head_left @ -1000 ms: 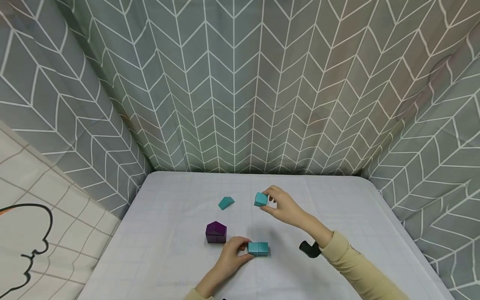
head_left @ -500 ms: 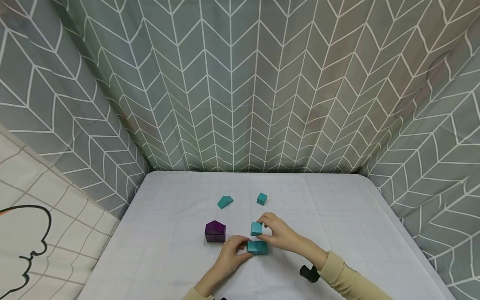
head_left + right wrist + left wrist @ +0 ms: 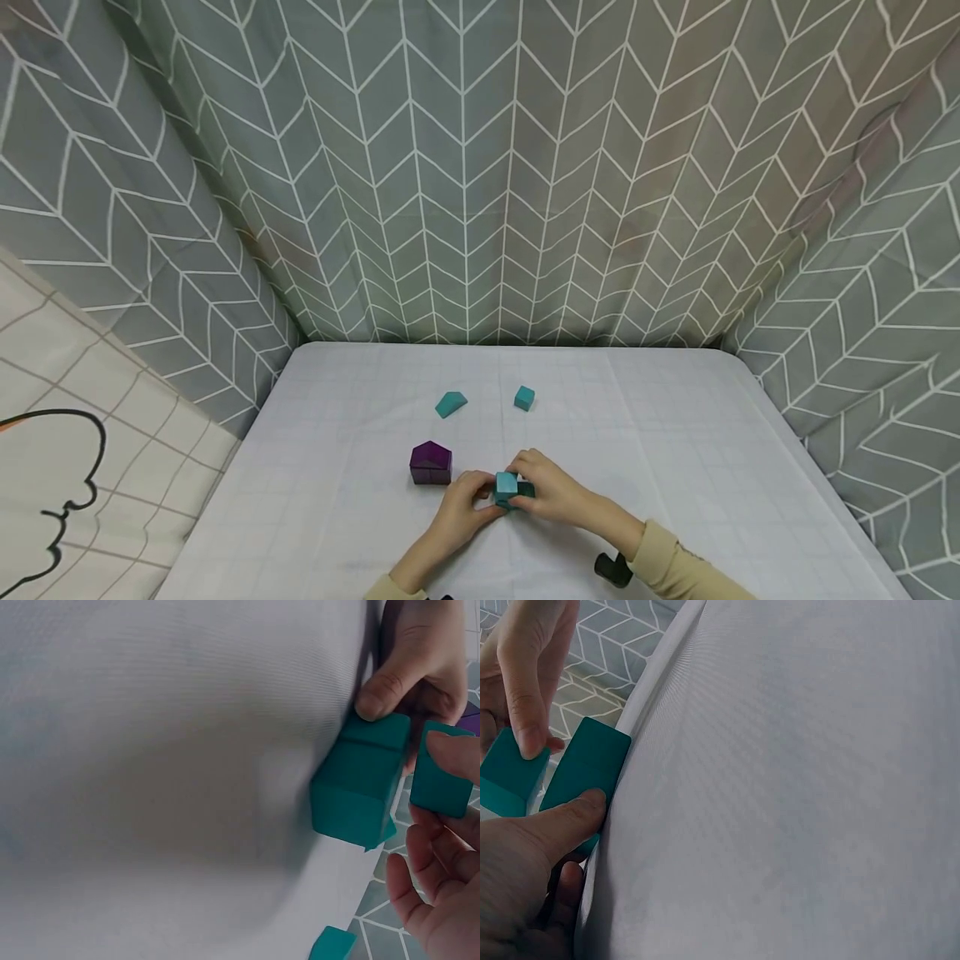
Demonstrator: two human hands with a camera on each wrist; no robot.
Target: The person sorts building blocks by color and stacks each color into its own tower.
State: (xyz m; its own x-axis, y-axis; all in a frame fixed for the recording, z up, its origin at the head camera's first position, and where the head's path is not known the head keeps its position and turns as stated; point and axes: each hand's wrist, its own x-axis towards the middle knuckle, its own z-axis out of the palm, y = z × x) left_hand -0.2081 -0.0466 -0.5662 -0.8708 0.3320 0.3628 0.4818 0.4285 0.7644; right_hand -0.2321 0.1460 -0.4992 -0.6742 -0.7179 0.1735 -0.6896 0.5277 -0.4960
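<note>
My left hand [image 3: 459, 504] pinches the left end of a pair of teal blocks [image 3: 352, 787] standing side by side on the table, its thumb along the near side. With thumb and fingers my right hand [image 3: 551, 487] holds a teal cube [image 3: 506, 483] close over the left end of that pair. A narrow gap shows between the cube and the blocks in the left wrist view, where the left thumb [image 3: 581, 814] presses on the block's side. In the head view the right fingers partly cover the pair.
A purple house-shaped block [image 3: 431, 463] stands left of the hands. Farther back lie a flat angular teal piece [image 3: 450, 404] and a small teal block [image 3: 524, 397]. The white-covered table [image 3: 360, 400] reaches back to a patterned curtain [image 3: 480, 167]. A black wrist device [image 3: 613, 570] sits by the right sleeve.
My right hand has brought the teal cube from the back of the table toward me, over the teal pair. Its departure uncovered the small teal block. The left hand has stayed in place.
</note>
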